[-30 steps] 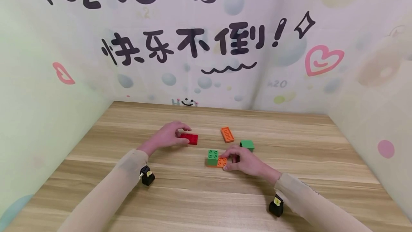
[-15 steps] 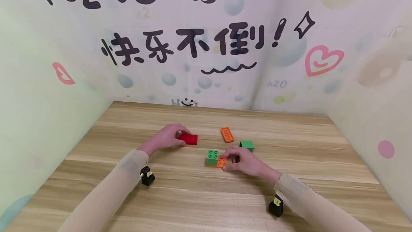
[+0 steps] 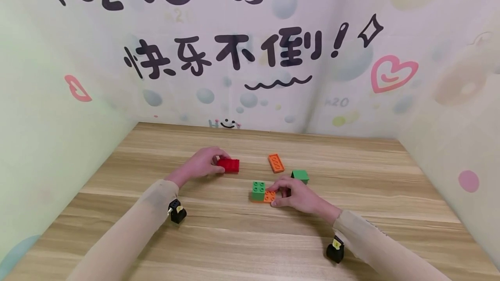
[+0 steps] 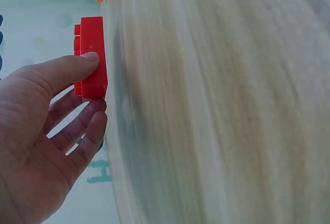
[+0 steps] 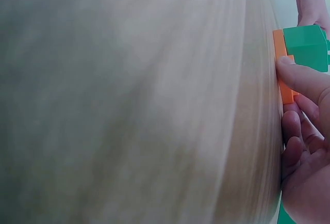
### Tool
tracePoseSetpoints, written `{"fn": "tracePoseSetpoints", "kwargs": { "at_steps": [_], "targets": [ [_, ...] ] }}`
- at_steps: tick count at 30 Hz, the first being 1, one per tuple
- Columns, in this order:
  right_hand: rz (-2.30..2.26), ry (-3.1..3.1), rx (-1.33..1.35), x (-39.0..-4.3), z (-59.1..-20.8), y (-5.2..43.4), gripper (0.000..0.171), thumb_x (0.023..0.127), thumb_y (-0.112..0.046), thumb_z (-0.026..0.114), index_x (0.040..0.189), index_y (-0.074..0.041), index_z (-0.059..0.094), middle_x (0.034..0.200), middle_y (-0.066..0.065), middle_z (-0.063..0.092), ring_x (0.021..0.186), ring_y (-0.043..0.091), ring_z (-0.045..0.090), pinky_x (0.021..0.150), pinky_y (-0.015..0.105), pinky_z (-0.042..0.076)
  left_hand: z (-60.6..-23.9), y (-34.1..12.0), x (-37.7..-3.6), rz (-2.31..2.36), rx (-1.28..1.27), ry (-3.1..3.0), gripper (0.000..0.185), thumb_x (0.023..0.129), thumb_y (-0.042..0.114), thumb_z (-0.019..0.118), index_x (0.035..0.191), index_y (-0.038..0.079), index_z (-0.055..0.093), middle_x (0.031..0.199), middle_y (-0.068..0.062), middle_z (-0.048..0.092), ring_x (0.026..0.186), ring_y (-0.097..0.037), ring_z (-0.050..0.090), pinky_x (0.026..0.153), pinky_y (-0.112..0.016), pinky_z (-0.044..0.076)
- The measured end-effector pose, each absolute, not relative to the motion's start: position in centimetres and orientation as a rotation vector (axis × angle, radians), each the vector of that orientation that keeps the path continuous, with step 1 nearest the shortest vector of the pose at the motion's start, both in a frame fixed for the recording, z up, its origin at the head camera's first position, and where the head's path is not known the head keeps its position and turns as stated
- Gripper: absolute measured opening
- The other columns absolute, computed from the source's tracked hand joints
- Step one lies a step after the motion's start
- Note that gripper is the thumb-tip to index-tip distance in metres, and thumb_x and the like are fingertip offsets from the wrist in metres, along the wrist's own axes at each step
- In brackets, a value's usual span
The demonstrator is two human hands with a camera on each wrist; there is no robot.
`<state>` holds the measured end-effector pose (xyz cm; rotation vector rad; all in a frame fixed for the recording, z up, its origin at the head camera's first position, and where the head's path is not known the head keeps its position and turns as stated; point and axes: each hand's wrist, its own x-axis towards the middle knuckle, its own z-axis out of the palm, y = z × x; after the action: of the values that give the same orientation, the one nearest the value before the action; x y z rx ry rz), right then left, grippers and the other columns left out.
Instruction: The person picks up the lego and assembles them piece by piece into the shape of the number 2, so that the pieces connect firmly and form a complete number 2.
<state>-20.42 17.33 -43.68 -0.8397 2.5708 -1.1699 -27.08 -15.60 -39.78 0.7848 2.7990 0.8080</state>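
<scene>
A red toy building brick (image 3: 230, 165), with studs on top, is pinched between the thumb and fingers of my left hand (image 3: 204, 161). In the left wrist view the thumb lies along the side of the red brick (image 4: 93, 35), just over the tabletop; I cannot tell if it touches the wood. My right hand (image 3: 297, 194) pinches the right end of a flat orange brick (image 3: 270, 197) lying on the table. A green brick (image 3: 258, 190) sits upright on that orange brick's left half. In the right wrist view, the thumb presses the orange brick's side (image 5: 279, 41).
A second orange brick (image 3: 276, 163) lies studs down behind, its hollow side up. Another green brick (image 3: 300, 175) stands just behind my right hand. The wooden table (image 3: 234, 246) meets printed cloth walls (image 3: 273, 112) at the back and sides.
My left fingers have closed on the red brick, which has shifted slightly up and back and now shows more of its side. The right hand and its bricks have stayed still.
</scene>
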Motion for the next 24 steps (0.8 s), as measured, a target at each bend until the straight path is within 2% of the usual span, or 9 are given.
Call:
{"fn": "tracePoseSetpoints", "kwargs": {
  "at_steps": [12,24],
  "targets": [
    [-1.176,2.572,-0.831,-20.42,-43.73,17.34,0.035,0.082,-0.029,0.08,0.116,-0.021,0.071,0.099,-0.004,0.065,0.077,0.008,0.05,0.068,0.02,0.044,-39.88,-15.4,-27.11,0.807,0.799,2.822,0.037,0.087,0.014,0.075,0.124,0.011,0.066,0.108,-0.008,0.063,0.095,-0.02,0.062,0.088,-0.038,0.053],
    [-1.167,2.577,-0.803,-20.42,-43.7,17.25,0.035,0.083,-0.029,0.08,0.116,-0.021,0.071,0.097,-0.003,0.064,0.078,0.01,0.049,0.068,0.02,0.042,-39.32,-15.1,-27.07,0.823,0.821,2.844,0.035,0.086,0.015,0.076,0.119,0.008,0.067,0.107,-0.007,0.066,0.092,-0.018,0.061,0.083,-0.032,0.054]
  ]
}}
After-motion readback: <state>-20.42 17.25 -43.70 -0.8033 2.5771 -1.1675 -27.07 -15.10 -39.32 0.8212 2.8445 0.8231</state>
